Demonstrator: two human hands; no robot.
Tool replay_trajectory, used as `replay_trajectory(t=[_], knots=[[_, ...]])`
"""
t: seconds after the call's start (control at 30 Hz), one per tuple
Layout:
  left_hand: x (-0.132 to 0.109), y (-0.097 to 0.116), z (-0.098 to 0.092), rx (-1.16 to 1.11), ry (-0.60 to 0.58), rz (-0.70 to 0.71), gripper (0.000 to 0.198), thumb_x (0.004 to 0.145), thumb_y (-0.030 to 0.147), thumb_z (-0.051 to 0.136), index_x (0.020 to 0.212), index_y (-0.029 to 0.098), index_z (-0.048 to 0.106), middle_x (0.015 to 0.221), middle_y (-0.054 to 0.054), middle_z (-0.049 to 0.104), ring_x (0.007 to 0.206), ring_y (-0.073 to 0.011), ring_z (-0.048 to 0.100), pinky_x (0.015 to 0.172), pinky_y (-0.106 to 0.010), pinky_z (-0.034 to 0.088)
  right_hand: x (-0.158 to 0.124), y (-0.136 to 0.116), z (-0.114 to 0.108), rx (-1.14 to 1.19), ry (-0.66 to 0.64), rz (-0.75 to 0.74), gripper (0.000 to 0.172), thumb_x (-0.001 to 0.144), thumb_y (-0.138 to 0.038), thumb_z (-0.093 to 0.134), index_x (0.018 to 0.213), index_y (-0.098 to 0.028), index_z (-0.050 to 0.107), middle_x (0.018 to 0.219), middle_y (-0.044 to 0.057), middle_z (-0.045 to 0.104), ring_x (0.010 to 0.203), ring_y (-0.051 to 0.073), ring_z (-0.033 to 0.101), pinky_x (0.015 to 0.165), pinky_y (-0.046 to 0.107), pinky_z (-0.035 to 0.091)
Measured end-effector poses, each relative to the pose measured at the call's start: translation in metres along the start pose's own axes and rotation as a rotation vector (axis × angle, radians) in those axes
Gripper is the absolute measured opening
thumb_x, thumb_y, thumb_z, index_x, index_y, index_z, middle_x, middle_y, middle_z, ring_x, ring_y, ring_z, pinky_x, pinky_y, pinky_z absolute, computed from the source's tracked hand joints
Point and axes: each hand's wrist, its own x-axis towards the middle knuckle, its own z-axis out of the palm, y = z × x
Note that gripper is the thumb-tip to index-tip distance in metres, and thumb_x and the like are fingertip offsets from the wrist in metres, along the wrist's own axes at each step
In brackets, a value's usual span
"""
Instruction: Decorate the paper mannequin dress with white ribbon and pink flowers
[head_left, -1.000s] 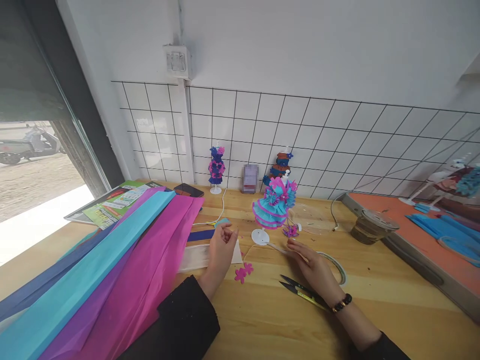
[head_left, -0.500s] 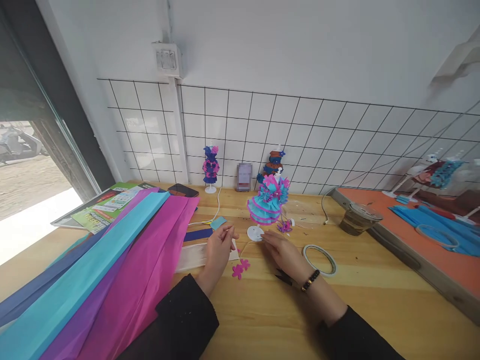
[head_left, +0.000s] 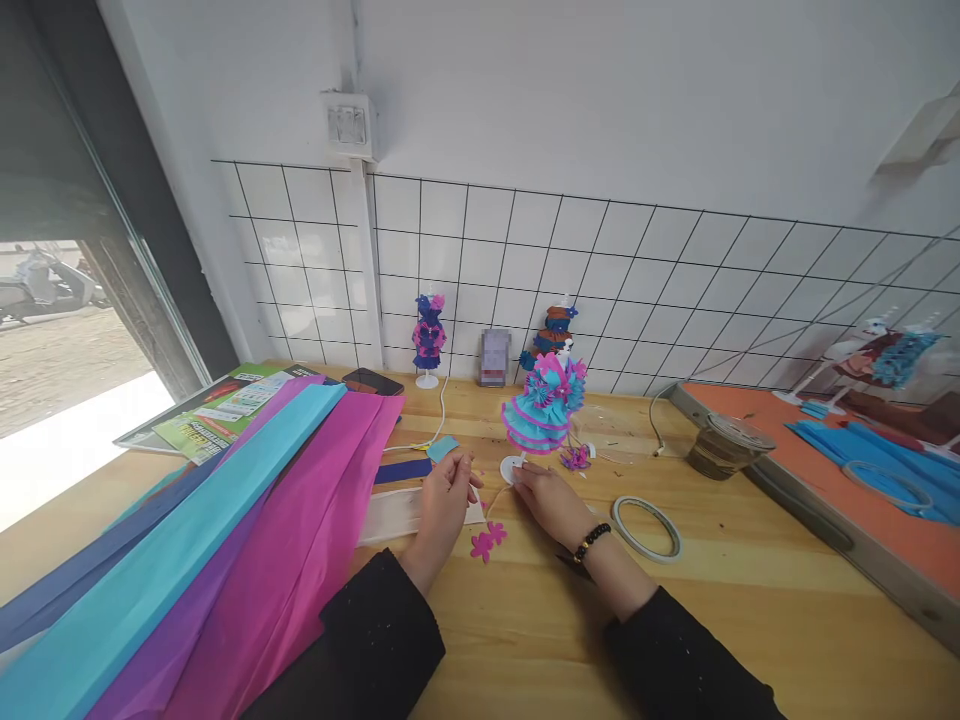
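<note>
A small dress form [head_left: 537, 425] wears a turquoise ruffled paper dress with pink trim and pink and turquoise flowers on top. Its round white base [head_left: 510, 469] rests on the table. The fingers of my right hand [head_left: 551, 503] are closed at the near right edge of that base. To the left, my left hand [head_left: 448, 500] is raised with thumb and fingertips pinched together; whatever lies between them is too small to tell. Pink paper flowers [head_left: 487, 540] lie between my hands. Under my right wrist, a dark pointed tool [head_left: 574, 566] is partly hidden.
Long paper sheets [head_left: 300, 500] cover the left side. A roll of tape [head_left: 646, 529] lies to the right, with a brown-filled plastic cup [head_left: 729, 445] beyond. Two other dressed forms, one purple-blue [head_left: 429, 335], stand by the tiled wall. An orange board [head_left: 862, 480] borders the right.
My right hand has drawn closer around the base, its fingers more bent. My left hand stays pinched in nearly the same place. The whole view has shifted slightly.
</note>
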Motion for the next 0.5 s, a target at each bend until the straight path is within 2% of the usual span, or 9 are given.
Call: replay_trajectory(t=[0.5], knots=[[0.001,-0.002,0.0,0.001,-0.015,-0.027,0.039,0.08,0.052,0.044,0.087,0.016,0.059,0.059,0.001,0.059,0.045,-0.0087,0.048,0.044,-0.02,0.035,0.012,0.003,0.004,-0.036,-0.002,0.03,0.027,0.089,-0.019,0.036,0.105,-0.014,0.057,0.114,0.015,0.057,0.103,0.022,0.054,0.091,0.032,0.036]])
